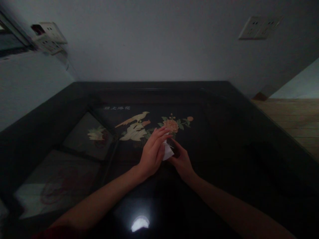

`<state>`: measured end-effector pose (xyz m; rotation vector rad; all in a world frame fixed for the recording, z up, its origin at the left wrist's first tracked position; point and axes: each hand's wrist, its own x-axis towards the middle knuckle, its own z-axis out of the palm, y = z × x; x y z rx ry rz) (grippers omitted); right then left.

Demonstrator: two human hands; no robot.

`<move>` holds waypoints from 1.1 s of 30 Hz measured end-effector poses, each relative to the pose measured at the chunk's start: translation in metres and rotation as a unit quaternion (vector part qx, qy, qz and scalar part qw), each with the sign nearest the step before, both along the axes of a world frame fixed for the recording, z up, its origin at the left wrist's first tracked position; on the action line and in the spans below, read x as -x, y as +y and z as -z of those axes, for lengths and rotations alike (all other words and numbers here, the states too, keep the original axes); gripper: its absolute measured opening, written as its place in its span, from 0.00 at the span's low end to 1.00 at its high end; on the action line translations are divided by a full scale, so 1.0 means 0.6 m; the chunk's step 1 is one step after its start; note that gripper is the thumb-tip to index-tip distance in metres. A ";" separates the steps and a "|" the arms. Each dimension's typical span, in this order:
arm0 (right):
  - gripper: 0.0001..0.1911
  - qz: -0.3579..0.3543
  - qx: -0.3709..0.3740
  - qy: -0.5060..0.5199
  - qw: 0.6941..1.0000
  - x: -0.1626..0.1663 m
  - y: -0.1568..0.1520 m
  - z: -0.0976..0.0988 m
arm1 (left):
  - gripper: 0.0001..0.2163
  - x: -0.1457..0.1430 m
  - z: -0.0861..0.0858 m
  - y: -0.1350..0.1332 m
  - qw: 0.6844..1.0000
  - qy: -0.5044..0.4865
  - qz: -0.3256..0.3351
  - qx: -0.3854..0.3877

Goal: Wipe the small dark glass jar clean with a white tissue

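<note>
As the left hand point(152, 153) held white tissue point(167, 152) under joined fingers, the right hand point(183, 162), at its four o'clock, gripped a dark object point(175, 151); pressing seemed underway, needing steady support next.

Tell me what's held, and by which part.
Left hand: white sheet, by its left side. Right hand: unidentifiable dark object, by its right side.
</note>
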<state>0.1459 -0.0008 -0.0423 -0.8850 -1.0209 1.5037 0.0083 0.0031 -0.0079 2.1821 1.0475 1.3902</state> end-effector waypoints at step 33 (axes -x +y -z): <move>0.36 -0.001 0.000 -0.040 0.999 0.002 -0.006 -0.005 | 0.18 0.006 -0.006 0.011 0.979 -0.121 -0.010 0.166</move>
